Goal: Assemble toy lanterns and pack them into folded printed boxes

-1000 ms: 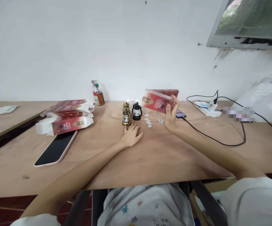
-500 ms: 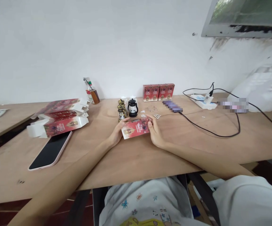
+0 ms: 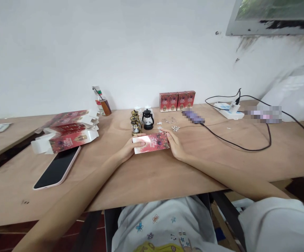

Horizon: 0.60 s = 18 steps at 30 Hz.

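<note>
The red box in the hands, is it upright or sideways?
Sideways: the red box has its long edges running from the left hand to the right hand.

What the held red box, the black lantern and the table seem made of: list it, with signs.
Held red box: printed card, probably coated; straight edges, whitish glare.
Black lantern: plastic or painted metal, smooth and dark; its clear middle, glass or plastic, as something pale shows through.
Table: probably plywood, mostly matte; brown, with faint streaks.
</note>
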{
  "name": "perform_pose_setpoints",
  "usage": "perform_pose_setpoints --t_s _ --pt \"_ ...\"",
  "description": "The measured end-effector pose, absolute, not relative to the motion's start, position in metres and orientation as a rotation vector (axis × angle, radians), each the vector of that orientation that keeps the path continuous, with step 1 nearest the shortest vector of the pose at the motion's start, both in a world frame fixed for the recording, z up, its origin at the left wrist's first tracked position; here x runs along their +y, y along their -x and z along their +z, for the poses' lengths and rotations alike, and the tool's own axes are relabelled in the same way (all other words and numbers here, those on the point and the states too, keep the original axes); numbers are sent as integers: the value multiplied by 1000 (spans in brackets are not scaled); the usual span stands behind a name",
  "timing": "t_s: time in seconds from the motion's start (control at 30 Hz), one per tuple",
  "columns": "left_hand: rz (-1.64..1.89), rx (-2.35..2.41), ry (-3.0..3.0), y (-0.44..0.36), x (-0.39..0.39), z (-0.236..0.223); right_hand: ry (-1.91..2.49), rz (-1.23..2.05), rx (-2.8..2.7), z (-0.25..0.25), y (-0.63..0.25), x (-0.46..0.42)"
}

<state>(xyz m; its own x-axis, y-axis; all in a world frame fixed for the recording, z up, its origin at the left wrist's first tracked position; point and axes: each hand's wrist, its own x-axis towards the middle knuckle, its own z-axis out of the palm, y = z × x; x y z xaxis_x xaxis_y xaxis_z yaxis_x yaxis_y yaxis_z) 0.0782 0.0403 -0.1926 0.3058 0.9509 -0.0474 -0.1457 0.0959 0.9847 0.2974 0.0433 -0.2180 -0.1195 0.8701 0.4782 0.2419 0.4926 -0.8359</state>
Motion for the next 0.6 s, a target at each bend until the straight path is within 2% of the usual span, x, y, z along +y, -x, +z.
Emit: perform_pose_setpoints --t_s 0.17,0.4,0.6 --pt "1019 804 -1079 -77 43 -194 849 836 -1724 -221 -300 43" --pt "1085 747 -1026 -74 47 -196 625 1312 -1697 -223 -298 44" --pt "1071 740 -1048 -73 49 -198 508 1478 -1691 -221 -304 43"
